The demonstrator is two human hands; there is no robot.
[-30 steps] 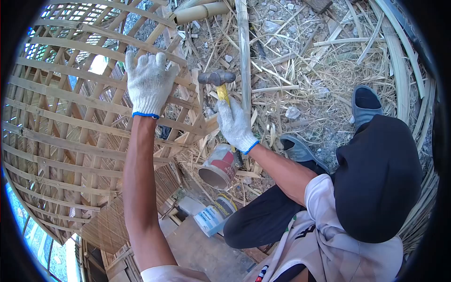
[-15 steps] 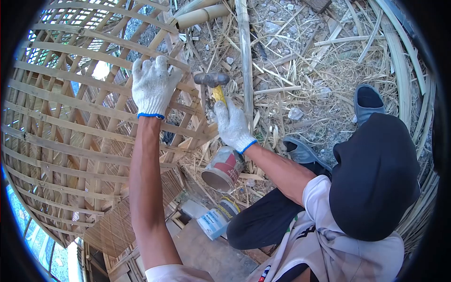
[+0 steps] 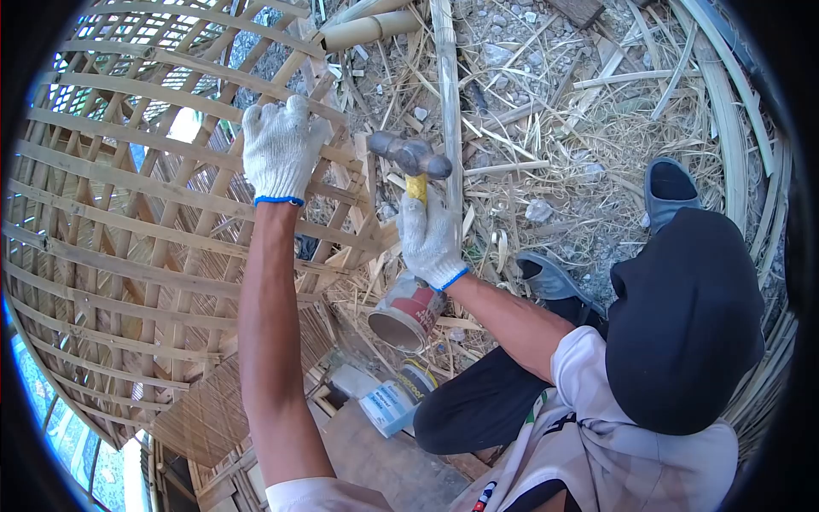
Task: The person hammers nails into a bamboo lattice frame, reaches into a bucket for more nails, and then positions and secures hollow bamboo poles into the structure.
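My left hand [image 3: 280, 152], in a white knit glove with a blue cuff, rests on the woven bamboo lattice [image 3: 162, 205] near its right edge. Its fingers are curled over a bamboo slat [image 3: 223, 109], and their tips are partly hidden. Closed round the yellow handle of a hammer [image 3: 409, 155] is my right hand [image 3: 429, 237], gloved the same way. The dark metal hammer head is raised just to the right of the lattice edge, apart from it.
Below my right hand a dirty paint bucket [image 3: 408, 314] lies tipped, with a blue-and-white container [image 3: 391, 403] nearer me. A long bamboo pole [image 3: 447, 94] lies on ground strewn with shavings and stones. My bent knees and grey shoes [image 3: 671, 192] are at the right.
The hammer has swung to the right, away from the lattice edge, and its head has turned. My left hand has stayed in nearly the same place on the slat.
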